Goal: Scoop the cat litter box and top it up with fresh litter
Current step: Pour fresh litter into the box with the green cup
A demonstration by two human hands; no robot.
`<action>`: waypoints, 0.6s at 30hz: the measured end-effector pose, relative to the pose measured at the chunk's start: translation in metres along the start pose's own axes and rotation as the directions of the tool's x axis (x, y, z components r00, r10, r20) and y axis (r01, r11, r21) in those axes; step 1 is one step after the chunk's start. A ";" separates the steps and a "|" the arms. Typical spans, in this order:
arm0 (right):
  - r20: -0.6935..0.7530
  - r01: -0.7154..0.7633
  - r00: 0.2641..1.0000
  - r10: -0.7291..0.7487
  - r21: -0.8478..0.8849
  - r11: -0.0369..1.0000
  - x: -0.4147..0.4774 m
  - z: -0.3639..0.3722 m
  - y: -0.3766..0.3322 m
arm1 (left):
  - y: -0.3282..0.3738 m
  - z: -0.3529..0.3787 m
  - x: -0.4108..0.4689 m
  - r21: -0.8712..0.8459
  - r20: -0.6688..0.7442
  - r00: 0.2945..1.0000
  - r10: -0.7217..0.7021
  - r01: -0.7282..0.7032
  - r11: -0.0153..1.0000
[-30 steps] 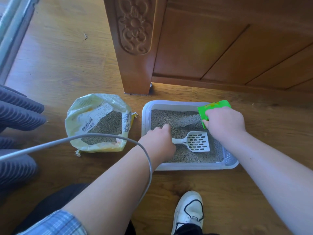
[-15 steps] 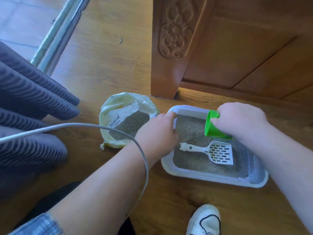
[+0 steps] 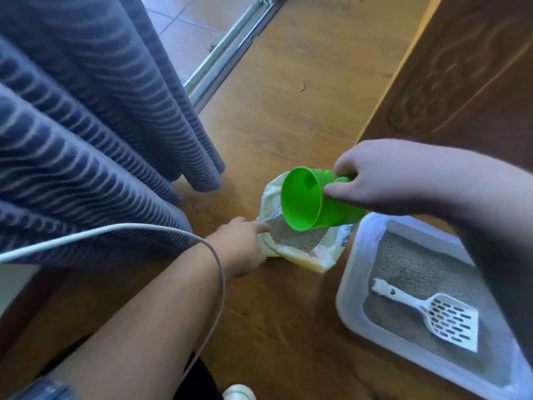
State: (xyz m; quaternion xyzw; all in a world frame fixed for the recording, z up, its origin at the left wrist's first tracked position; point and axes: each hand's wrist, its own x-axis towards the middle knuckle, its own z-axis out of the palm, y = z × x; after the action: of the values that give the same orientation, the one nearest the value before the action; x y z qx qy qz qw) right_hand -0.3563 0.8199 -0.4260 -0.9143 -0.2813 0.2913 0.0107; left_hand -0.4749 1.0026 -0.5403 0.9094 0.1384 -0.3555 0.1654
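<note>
Wears a blue-and-white checked fabric sleeve (image 3: 43,389) pushed up the left arm, dark trousers (image 3: 199,381) and a white shoe (image 3: 239,393). Shows bare forearms running to the left hand (image 3: 240,246) and right hand (image 3: 383,174). Carries a thin white round cable (image 3: 138,226) looped over the left forearm.

- Daylight from the sliding-door track (image 3: 230,47) at upper left brightens the wooden floor (image 3: 288,116).
- The carved cabinet (image 3: 461,82) and the right hand (image 3: 383,174) sit in shade.
- Motion blur softens everything; wide-angle distortion bends the curtain (image 3: 86,111) at the edges.
</note>
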 end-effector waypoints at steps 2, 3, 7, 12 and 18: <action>0.007 0.037 0.999 -0.036 -0.158 0.987 0.014 0.016 -0.017 | 0.000 0.007 -0.007 0.017 0.109 0.993 0.042 -0.044 0.999; 0.021 0.034 0.999 -0.031 -0.203 0.979 0.021 0.029 -0.027 | 0.001 0.007 -0.009 0.034 0.102 0.993 0.060 -0.064 0.997; 0.044 -0.067 0.996 0.083 -0.291 0.954 0.055 0.090 -0.045 | 0.006 0.007 -0.018 0.061 0.058 0.995 0.077 -0.080 0.995; 0.053 -0.126 0.986 0.157 -0.367 0.922 0.088 0.146 -0.031 | 0.019 0.014 -0.024 0.066 0.063 0.997 0.041 -0.045 0.997; 0.072 -0.098 0.986 0.153 -0.493 0.865 0.114 0.164 -0.018 | 0.036 0.013 -0.027 0.093 0.099 0.994 0.049 -0.058 0.994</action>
State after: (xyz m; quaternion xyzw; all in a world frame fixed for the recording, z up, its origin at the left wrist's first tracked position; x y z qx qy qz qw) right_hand -0.3777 0.8706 -0.6188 -0.8865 -0.2857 0.2603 -0.2543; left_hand -0.4888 0.9611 -0.5233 0.9014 0.0888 -0.4008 0.1378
